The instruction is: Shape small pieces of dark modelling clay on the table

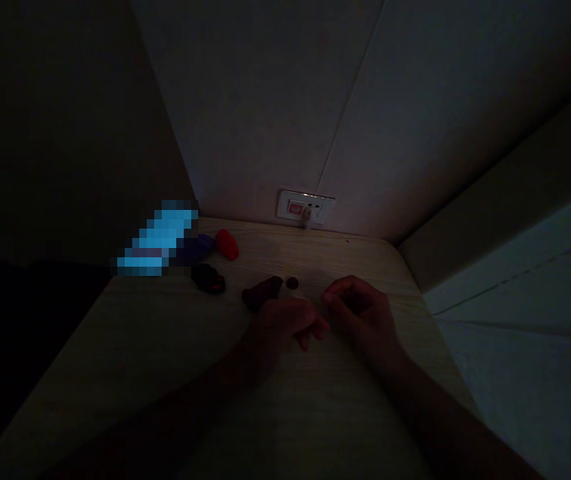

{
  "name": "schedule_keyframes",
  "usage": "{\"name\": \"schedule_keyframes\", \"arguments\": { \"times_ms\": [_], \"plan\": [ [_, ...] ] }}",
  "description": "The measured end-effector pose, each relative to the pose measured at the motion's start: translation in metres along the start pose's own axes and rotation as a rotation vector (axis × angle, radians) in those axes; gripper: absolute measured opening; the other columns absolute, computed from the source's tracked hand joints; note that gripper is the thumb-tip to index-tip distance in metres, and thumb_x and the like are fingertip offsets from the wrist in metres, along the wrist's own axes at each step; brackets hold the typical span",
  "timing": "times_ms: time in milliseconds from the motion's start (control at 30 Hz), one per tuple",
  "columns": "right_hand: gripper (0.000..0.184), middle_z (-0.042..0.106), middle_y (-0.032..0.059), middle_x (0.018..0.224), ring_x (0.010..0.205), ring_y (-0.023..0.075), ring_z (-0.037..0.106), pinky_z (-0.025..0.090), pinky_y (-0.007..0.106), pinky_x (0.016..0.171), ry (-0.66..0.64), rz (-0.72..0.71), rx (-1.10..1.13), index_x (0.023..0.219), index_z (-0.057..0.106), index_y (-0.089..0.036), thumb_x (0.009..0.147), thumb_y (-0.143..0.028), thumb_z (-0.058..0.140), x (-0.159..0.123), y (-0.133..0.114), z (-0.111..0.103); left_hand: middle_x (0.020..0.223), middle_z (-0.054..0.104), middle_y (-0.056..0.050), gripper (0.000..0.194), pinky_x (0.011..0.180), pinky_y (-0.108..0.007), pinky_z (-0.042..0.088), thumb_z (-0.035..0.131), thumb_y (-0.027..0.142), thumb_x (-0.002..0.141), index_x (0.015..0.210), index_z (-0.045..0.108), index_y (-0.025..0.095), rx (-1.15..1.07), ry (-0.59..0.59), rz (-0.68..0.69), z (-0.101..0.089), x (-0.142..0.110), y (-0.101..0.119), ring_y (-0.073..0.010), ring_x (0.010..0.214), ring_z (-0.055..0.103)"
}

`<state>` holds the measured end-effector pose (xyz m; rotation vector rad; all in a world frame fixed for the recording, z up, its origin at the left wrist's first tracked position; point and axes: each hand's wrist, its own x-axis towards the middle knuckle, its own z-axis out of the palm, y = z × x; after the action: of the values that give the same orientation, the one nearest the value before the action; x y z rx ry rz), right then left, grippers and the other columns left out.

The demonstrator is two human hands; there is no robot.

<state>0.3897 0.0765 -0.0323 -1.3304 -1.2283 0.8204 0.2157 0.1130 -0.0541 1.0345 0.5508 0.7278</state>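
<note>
In dim light my left hand (290, 319) hovers low over the wooden surface, its fingers curled, and whatever they hold is too dark to make out. Close by on the right, my right hand (360, 307) has thumb and fingertips pinched together; I cannot make out anything between them. Just beyond my left hand lies a dark maroon lump (261, 293), partly hidden by that hand. A small dark round piece (292, 283) sits beside the lump.
Farther left are a red lump (227, 245), a purple-blue lump (198, 249) and a black object with a red mark (208, 279). A bright blurred-out screen (158, 240) stands at the left edge. A wall socket with a plug (307, 215) sits behind the wooden top (165, 400).
</note>
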Motion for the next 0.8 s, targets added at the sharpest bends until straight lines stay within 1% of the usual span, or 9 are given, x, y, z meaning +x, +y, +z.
{"name": "schedule_keyframes", "arguments": {
  "times_ms": [100,167,267,333,400,533,633,733,800],
  "plan": [
    [0.007,0.077,0.0021,0.081,0.072,0.0147,0.071,0.057,0.025,0.064,0.051,-0.083,-0.066,0.09,0.074,-0.021,0.088,-0.028,0.077,-0.002,-0.002,-0.002,0.073,0.072,-0.008,0.032,0.057,-0.03,0.042,0.069,0.044,0.085,0.081,0.08,0.014,-0.097,0.029,-0.023,0.004,-0.001,0.0,-0.0141,0.056,0.055],
    [0.011,0.08,0.0052,0.096,0.085,0.0175,0.076,0.062,0.03,0.076,0.042,-0.183,-0.161,0.103,0.076,-0.023,0.095,-0.023,0.068,-0.006,-0.005,-0.002,0.08,0.074,-0.009,0.033,0.062,-0.032,0.049,0.07,0.044,0.086,0.089,0.079,0.013,-0.272,0.049,-0.087,0.009,-0.001,0.003,-0.0172,0.062,0.062],
    [0.031,0.079,0.0091,0.115,0.109,0.0214,0.075,0.062,0.038,0.094,-0.048,-0.51,-0.368,0.123,0.072,-0.023,0.097,-0.011,0.059,-0.015,-0.013,0.004,0.093,0.076,-0.012,0.038,0.083,-0.038,0.057,0.059,0.046,0.095,0.096,0.075,0.013,-0.636,0.068,-0.203,0.018,-0.001,0.014,-0.0239,0.085,0.072],
    [0.046,0.077,0.0121,0.126,0.124,0.025,0.069,0.059,0.044,0.105,-0.137,-0.751,-0.502,0.136,0.065,-0.02,0.094,-0.004,0.059,-0.021,-0.017,0.012,0.099,0.077,-0.016,0.049,0.099,-0.041,0.054,0.047,0.052,0.1,0.098,0.074,0.011,-0.821,0.047,-0.256,0.022,-0.002,0.024,-0.0274,0.103,0.073],
    [0.055,0.073,0.0154,0.134,0.135,0.0274,0.063,0.056,0.047,0.111,-0.199,-0.876,-0.611,0.146,0.057,-0.016,0.092,-0.002,0.055,-0.026,-0.021,0.022,0.107,0.077,-0.02,0.059,0.111,-0.041,0.047,0.042,0.056,0.1,0.104,0.073,0.006,-0.892,0.037,-0.262,0.024,-0.003,0.035,-0.0304,0.117,0.07],
    [0.063,0.054,0.0188,0.156,0.15,0.0282,0.047,0.048,0.051,0.12,-0.336,-0.796,-0.65,0.16,0.037,-0.01,0.098,-0.013,0.045,-0.031,-0.034,0.038,0.117,0.076,-0.025,0.067,0.122,-0.042,0.036,0.04,0.057,0.1,0.119,0.069,-0.001,-0.857,0.149,-0.168,0.025,0.006,0.057,-0.0343,0.133,0.062],
    [0.069,0.028,0.0166,0.171,0.16,0.03,0.026,0.035,0.055,0.127,-0.39,-0.721,-0.58,0.167,0.015,-0.012,0.106,-0.031,0.039,-0.022,-0.053,0.046,0.121,0.074,-0.028,0.081,0.124,-0.049,0.032,0.025,0.062,0.101,0.13,0.063,-0.003,-0.799,0.156,-0.071,0.032,0.024,0.071,-0.0379,0.138,0.058],
    [0.069,0.008,0.0099,0.176,0.163,0.0317,0.014,0.025,0.059,0.13,-0.322,-0.688,-0.505,0.169,0.002,-0.022,0.109,-0.044,0.029,0.009,-0.072,0.048,0.131,0.071,-0.024,0.074,0.124,-0.051,0.031,0.017,0.053,0.105,0.143,0.057,0.004,-0.692,0.147,0.015,0.052,0.04,0.082,-0.0348,0.142,0.055],
    [0.063,0.008,0.0056,0.177,0.163,0.029,0.013,0.022,0.061,0.13,-0.224,-0.622,-0.485,0.168,0.0,-0.029,0.11,-0.047,0.018,0.035,-0.083,0.045,0.143,0.067,-0.015,0.059,0.126,-0.045,0.03,0.026,0.046,0.107,0.148,0.056,0.017,-0.641,0.152,0.176,0.067,0.044,0.09,-0.0283,0.147,0.05]
  ]
}}
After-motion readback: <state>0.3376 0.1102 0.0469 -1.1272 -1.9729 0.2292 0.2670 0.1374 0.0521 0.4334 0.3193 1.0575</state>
